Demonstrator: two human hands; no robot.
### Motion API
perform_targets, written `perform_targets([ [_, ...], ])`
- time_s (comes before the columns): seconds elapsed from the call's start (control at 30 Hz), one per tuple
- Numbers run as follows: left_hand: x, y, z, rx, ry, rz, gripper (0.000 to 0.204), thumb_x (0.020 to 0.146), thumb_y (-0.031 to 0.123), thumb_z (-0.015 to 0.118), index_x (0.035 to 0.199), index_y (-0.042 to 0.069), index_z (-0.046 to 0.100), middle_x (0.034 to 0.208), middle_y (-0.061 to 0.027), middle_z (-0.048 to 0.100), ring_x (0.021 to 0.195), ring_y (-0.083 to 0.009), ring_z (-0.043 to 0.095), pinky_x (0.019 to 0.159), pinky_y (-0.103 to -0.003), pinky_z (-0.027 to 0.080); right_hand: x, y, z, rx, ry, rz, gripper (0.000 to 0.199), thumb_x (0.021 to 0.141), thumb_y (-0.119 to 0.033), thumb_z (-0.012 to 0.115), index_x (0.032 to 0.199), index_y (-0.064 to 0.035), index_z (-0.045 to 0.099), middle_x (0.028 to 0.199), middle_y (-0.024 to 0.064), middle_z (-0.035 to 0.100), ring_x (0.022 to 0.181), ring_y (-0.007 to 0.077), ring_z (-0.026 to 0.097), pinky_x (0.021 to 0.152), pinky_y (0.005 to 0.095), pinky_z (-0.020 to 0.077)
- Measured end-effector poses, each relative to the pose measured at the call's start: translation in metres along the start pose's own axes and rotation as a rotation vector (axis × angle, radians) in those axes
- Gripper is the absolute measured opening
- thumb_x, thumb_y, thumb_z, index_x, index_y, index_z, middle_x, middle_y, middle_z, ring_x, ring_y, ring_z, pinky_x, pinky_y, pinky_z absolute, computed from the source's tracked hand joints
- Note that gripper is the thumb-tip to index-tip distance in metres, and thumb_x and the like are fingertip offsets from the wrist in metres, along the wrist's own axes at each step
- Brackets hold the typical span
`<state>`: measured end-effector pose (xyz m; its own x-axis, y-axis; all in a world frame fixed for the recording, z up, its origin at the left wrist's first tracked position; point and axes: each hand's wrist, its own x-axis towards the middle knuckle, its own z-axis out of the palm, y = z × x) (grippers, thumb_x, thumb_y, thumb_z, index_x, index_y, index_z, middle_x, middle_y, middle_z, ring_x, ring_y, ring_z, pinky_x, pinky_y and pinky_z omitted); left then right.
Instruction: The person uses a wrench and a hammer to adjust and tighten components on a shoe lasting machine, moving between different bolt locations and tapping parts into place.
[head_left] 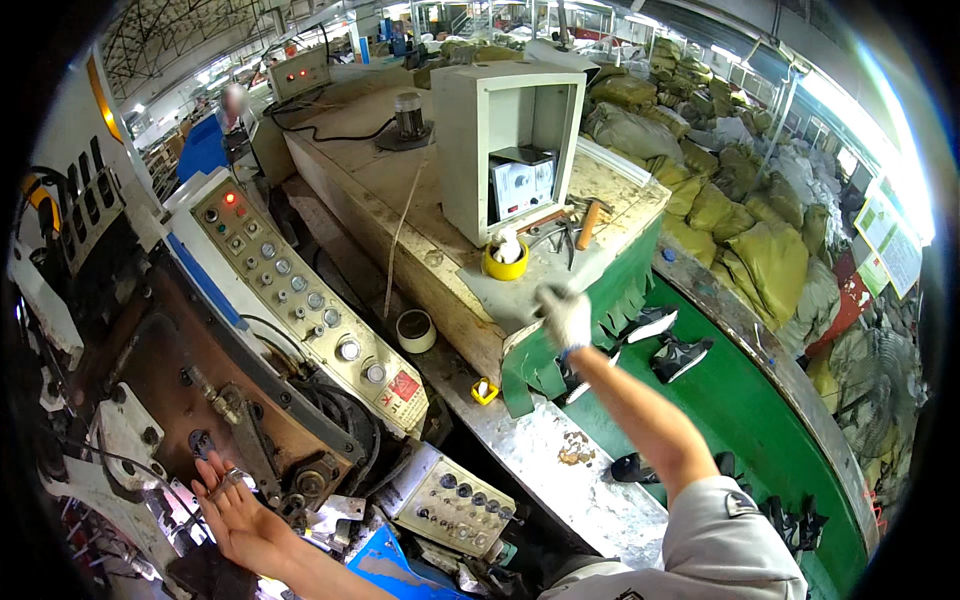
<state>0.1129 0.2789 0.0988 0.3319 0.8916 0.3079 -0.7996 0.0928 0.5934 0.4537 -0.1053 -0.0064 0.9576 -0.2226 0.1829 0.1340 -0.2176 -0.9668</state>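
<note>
My left hand (240,515) is bare, palm up with fingers stretched out, beside the brown metal face of a machine (180,400). A small shiny metal piece (235,478) shows at its fingers; whether it rests on them or lies behind is unclear. My right hand (565,316), in a pale glove with dark fingertips, reaches over the front corner of a worn cream bench (490,295). Its fingers are blurred and partly hidden. Just beyond it are a yellow tape-like ring (506,268) holding white material, dark pliers (571,245) and a wooden-handled hammer (592,222).
A cream control panel (290,275) and a smaller knob box (455,505) flank the machine. An open grey cabinet (460,150) stands on the bench. Black shoes (682,357) lie along a green conveyor trough (740,400). Sacks (765,260) pile up at the right.
</note>
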Motion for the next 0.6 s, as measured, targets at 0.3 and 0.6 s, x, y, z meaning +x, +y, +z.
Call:
perform_targets([
  [0.3,0.011,0.027,-0.083,0.345,0.111,0.12,0.041,0.097,0.014,0.053,0.128,-0.011,0.06,0.133,-0.0207,0.064,0.126,-0.0278,0.06,0.111,-0.039,0.045,0.279,0.125,-0.017,-1.008,0.207,-0.348,0.061,0.087,-0.036,0.061,0.137,-0.0032,0.048,0.126,0.0271,0.062,0.106,0.0432,0.066,0.089,0.0503,0.0544],
  [0.6,-0.016,0.053,0.02,0.269,0.266,0.033,0.02,0.096,0.014,0.063,0.105,-0.003,0.065,0.11,-0.0182,0.072,0.109,-0.0296,0.069,0.108,-0.041,0.052,0.345,0.181,-0.019,-0.9,-0.106,0.041,0.054,0.092,-0.03,0.057,0.139,-0.0054,0.047,0.123,0.0306,0.066,0.112,0.0472,0.064,0.092,0.0525,0.051],
])
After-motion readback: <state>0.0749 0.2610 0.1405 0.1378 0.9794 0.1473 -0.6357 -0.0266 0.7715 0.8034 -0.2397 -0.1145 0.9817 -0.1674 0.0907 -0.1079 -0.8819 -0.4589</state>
